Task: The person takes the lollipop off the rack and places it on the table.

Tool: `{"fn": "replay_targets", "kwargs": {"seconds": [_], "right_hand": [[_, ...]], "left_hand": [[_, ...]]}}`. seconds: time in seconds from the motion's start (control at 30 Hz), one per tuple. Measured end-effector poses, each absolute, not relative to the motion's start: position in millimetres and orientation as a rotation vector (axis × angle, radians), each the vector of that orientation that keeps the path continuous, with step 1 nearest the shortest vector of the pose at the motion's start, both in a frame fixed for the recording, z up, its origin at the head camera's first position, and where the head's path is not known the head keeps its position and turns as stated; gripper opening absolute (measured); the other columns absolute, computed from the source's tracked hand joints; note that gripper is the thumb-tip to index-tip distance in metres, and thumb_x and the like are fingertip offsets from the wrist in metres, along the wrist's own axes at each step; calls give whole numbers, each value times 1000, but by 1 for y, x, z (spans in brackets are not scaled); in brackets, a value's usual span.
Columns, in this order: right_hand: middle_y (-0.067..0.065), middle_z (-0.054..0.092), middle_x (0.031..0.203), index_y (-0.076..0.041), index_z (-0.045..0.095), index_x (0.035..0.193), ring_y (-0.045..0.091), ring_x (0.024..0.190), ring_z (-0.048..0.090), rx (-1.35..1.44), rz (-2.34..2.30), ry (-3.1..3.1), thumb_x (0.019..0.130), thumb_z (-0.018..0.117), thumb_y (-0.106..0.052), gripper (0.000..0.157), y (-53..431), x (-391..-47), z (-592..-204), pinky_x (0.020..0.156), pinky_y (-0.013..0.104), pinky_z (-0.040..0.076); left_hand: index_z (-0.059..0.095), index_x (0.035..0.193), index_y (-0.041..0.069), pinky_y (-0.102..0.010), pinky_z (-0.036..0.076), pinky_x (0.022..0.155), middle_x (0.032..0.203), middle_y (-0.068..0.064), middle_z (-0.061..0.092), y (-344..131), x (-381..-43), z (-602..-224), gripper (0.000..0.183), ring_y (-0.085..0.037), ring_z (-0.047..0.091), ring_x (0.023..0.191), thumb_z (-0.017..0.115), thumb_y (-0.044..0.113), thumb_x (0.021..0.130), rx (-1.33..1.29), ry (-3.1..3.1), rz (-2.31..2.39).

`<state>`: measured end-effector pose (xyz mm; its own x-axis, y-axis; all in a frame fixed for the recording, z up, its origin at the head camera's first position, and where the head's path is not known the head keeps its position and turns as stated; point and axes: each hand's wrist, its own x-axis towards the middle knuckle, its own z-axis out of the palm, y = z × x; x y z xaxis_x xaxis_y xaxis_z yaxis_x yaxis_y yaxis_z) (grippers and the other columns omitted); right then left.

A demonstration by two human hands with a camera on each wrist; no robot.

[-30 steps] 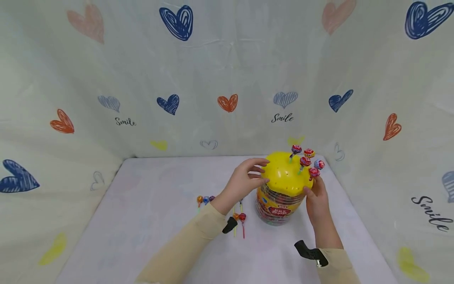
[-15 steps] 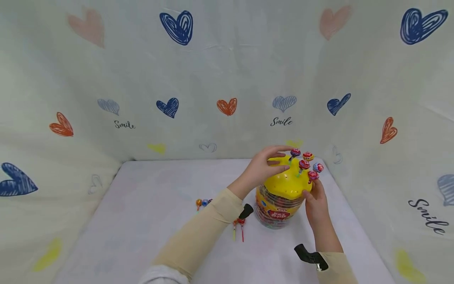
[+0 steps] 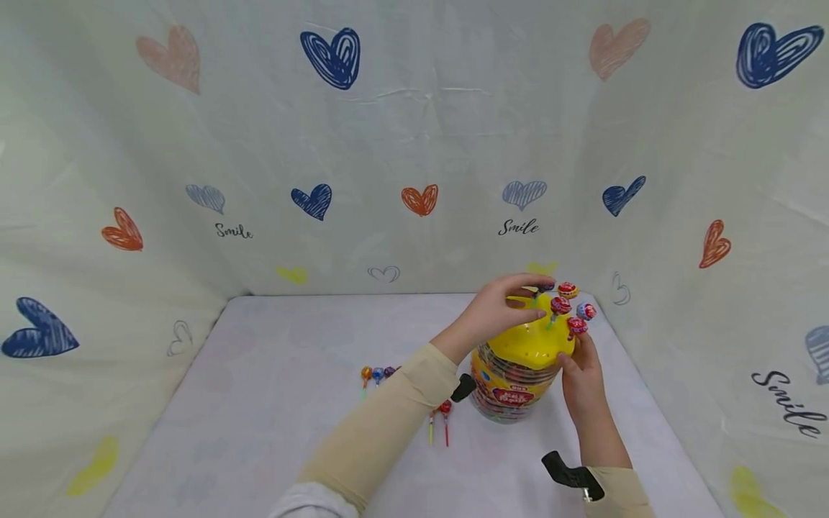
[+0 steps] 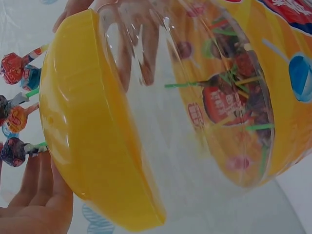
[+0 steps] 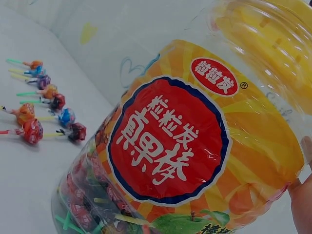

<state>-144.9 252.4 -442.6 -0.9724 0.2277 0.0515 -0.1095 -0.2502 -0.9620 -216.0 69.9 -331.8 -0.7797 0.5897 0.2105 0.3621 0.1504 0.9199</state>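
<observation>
A clear plastic lollipop jar [image 3: 514, 396] with a yellow domed lid [image 3: 518, 345] stands at the right of the table, tilted slightly. Several wrapped lollipops stick out of the lid by their sticks, including a dark purple lollipop [image 4: 13, 151]. My left hand [image 3: 488, 313] reaches over the lid, thumb apart from the fingers, fingertips right at the purple lollipop's head. My right hand [image 3: 583, 385] holds the jar near the lid's right edge, thumb in front; its fingers show through the clear plastic in the left wrist view. Many lollipops fill the jar's lower part.
Several loose lollipops [image 5: 36, 92] lie on the white table [image 3: 259, 417] left of the jar, partly hidden behind my left forearm in the head view. A curtain [image 3: 363, 237] with printed hearts hangs behind and at both sides.
My left hand has moved right and across the lid, from its left edge to the purple lollipop, whose head it now partly covers. My right hand has stayed on the jar.
</observation>
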Motion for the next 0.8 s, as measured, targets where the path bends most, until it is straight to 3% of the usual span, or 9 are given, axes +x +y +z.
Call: {"fn": "replay_targets", "kwargs": {"seconds": [0.63,0.8], "right_hand": [[5,17,160,-25,36,146,19,145,17,-174,2348,-1745,99,55,-10,54,250,-145,-442,116,30,16],[5,19,158,-25,38,146,19,144,19,-147,2340,-1724,99,55,-9,52,250,-144,-443,116,29,18]], "left_hand": [[63,129,31,-22,52,84,127,14,57,66,-212,-320,44,-7,56,109,71,11,90,818,2216,1828],[62,130,25,-21,51,85,127,10,58,58,-210,-317,46,-6,57,106,71,6,89,857,2222,1859]]}}
